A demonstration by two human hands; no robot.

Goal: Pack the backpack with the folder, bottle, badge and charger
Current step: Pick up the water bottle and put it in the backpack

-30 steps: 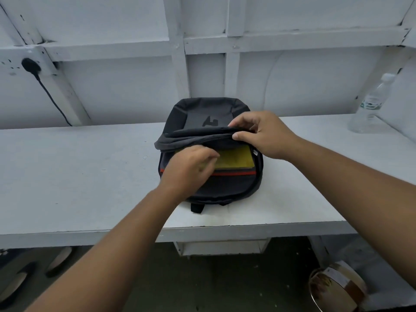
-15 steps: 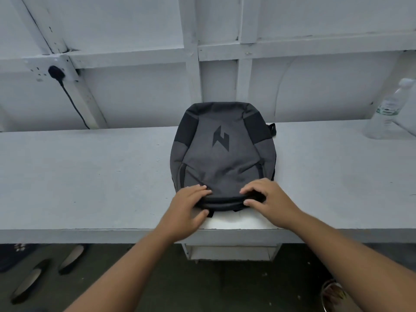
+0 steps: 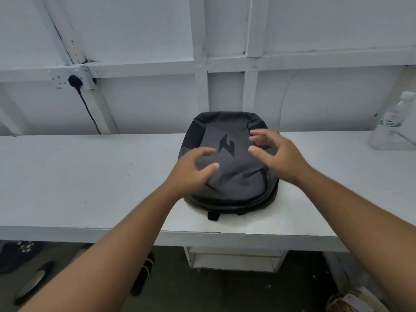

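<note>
A dark grey backpack (image 3: 234, 174) with a black logo lies flat on the white bench (image 3: 90, 176), its flap down over the opening. My left hand (image 3: 191, 170) hovers over its left side, fingers spread and holding nothing. My right hand (image 3: 274, 154) hovers over its upper right, also open and blurred by motion. A clear plastic bottle (image 3: 391, 127) stands at the far right of the bench. The folder, badge and charger are not visible.
A black plug and cable (image 3: 77, 86) hang from a wall socket at the back left. Shoes (image 3: 144, 275) lie on the floor under the bench. A round tin (image 3: 346, 302) sits at the bottom right.
The flap, held up a second ago with a yellow folder showing inside, now lies down. Both hands left the bag's near edge and rose above its middle, open.
</note>
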